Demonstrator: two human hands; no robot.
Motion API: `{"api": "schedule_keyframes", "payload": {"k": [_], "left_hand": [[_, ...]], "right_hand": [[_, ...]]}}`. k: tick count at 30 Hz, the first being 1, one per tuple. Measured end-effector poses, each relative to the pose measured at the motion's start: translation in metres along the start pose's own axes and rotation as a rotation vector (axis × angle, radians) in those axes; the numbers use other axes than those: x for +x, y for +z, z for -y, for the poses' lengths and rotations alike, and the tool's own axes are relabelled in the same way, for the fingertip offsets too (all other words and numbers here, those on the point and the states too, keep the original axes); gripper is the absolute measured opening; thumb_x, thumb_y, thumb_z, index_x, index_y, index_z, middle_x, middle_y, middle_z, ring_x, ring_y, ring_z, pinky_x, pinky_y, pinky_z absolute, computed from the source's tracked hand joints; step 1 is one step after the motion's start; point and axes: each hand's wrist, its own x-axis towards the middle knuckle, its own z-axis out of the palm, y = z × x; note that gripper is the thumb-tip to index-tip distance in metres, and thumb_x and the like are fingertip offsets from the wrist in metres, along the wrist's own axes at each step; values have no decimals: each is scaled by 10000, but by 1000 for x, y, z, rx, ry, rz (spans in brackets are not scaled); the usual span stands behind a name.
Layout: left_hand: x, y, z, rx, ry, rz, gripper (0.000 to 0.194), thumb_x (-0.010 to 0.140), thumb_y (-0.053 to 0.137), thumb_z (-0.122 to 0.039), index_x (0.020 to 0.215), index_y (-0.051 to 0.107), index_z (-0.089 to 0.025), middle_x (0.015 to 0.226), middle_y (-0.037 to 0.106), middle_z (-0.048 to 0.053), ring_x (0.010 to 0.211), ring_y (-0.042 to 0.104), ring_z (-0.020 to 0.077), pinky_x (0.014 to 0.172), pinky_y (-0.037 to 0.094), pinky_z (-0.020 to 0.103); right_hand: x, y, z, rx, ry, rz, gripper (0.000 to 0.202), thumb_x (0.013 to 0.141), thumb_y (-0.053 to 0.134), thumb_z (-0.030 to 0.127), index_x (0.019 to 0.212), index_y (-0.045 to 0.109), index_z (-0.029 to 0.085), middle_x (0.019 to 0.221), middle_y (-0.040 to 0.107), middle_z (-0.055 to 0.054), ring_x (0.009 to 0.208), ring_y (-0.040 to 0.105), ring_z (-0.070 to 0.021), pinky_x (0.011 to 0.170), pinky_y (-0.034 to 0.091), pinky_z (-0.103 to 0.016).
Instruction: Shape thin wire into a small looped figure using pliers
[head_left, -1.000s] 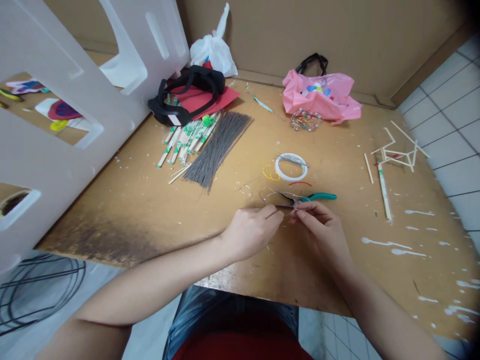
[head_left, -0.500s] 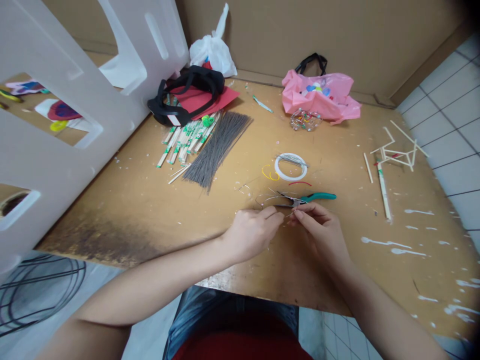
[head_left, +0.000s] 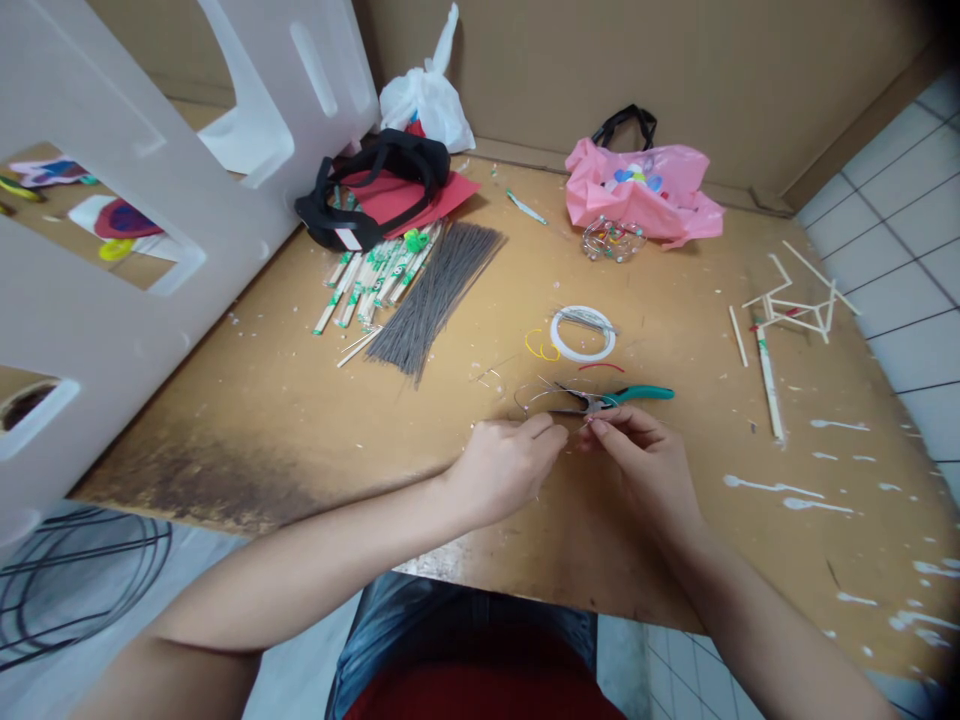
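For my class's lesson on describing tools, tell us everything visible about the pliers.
The pliers lie on the table just beyond the right hand, dark, metal-looking jaws spread open towards the picture's left. One teal, plastic-looking handle points right; any other is hidden. Thin wire crosses the jaws in view; contact is unclear.

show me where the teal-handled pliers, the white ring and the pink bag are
Teal-handled pliers point(head_left: 643, 393): head view, on the teal handle
White ring point(head_left: 555, 335): head view, on the left side of its band
Pink bag point(head_left: 684, 188): head view, on the pink plastic right of its contents
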Motion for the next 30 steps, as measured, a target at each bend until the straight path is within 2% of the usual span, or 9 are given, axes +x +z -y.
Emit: {"api": "schedule_keyframes", "payload": {"k": [6, 12, 16, 25, 30], "left_hand": [[-1, 2, -1, 27, 3, -5, 214, 907, 409, -203, 806, 596, -176, 731, 628, 7, 516, 545, 119, 422, 315, 244], [-1, 4, -2, -40, -12, -16, 203, 906, 399, -190, 845, 591, -175, 754, 635, 8, 572, 580, 122, 461, 376, 230], [0, 5, -2, -63, -26, -72, 203, 897, 393, -175, 811, 576, -164, 728, 627, 13, 586, 585, 127, 482, 403, 234], [1, 7, -2, -24, -17, -54, 225, 905, 368, -160, 782, 556, -151, 710, 612, 30, 593, 583, 132, 489, 408, 240], [3, 6, 0, -83, -30, -53, 249, 927, 348, -178, 804, 563, -152, 719, 623, 30, 644, 607, 133, 538, 440, 232]], "right_hand": [[2, 5, 1, 158, 91, 31, 177, 648, 758, 338, 662, 652, 197, 585, 613, 20, 529, 548, -114, 585, 481, -296], [1, 6, -5, 179, 34, 36, 138, 675, 739, 313, 695, 649, 210, 593, 604, 30, 564, 559, -117, 608, 469, -284], [-1, 7, -9, 187, 10, 19, 110, 700, 724, 289, 695, 642, 217, 610, 616, 33, 586, 565, -112, 626, 458, -272], [-6, 17, -9, 297, 96, 9, 154, 665, 756, 288, 684, 623, 212, 616, 641, 29, 552, 563, -114, 570, 457, -267], [-6, 18, -8, 341, 104, 7, 149, 658, 769, 293, 721, 659, 216, 638, 665, 21, 583, 587, -118, 586, 477, -266]]}}
